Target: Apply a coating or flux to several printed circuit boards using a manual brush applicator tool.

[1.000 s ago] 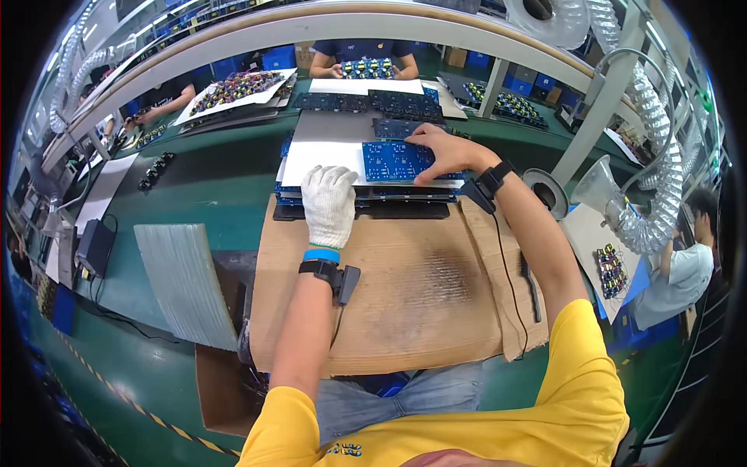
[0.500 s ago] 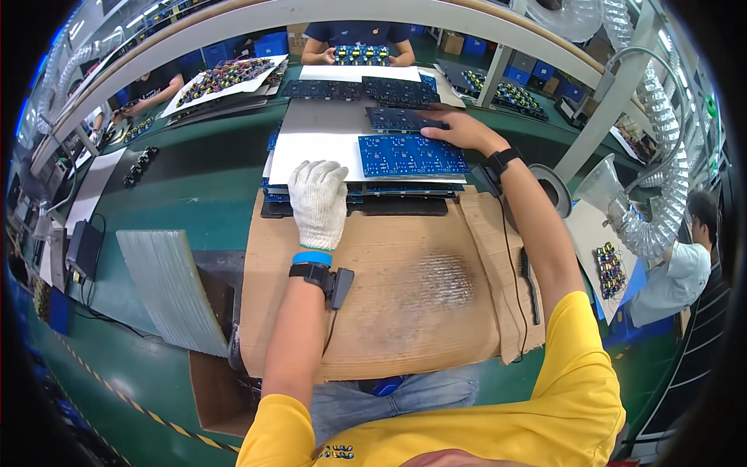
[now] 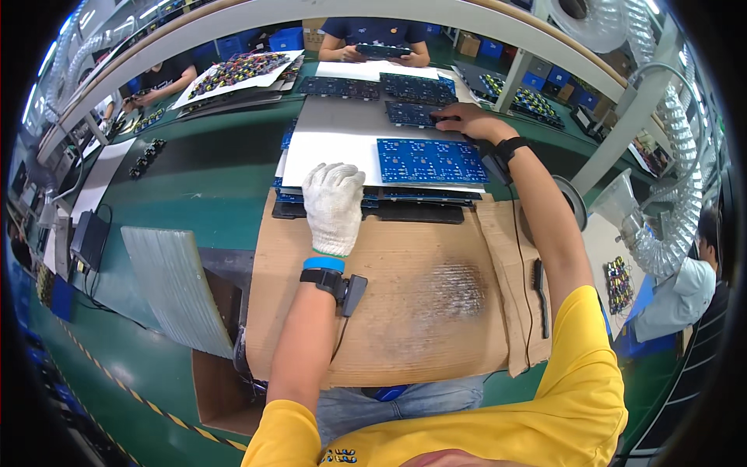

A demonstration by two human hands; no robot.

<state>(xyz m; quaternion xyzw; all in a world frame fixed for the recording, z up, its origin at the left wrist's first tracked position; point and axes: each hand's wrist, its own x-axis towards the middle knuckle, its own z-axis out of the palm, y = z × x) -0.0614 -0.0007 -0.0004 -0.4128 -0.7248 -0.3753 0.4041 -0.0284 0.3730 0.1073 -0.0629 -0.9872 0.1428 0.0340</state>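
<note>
My left hand [image 3: 334, 204], in a white knitted glove, lies on the front left edge of a white sheet [image 3: 334, 140], its fingers stretched forward and holding nothing. The sheet tops a stack with blue circuit boards [image 3: 405, 196] showing under its front edge. My bare right hand [image 3: 471, 122] reaches farther back, fingers and thumb closed at the right end of a dark blue circuit board [image 3: 411, 114]. Nearer to me, a bright blue circuit board [image 3: 430, 160] rests flat on the sheet, untouched. Two more dark boards, a left one [image 3: 339, 87] and a right one [image 3: 417, 87], lie behind.
Brown cardboard [image 3: 373, 296] covers the near bench, with a black brush [image 3: 541, 298] at its right. A grey ribbed panel [image 3: 177, 288] leans at left. Across the bench a co-worker holds a dark board [image 3: 382, 51]. A clear extraction funnel [image 3: 616, 201] stands right.
My right hand has drawn its fingers in at the right end of the dark board. The co-worker opposite has tilted their board. The whole view has shifted slightly; my left hand stays put.
</note>
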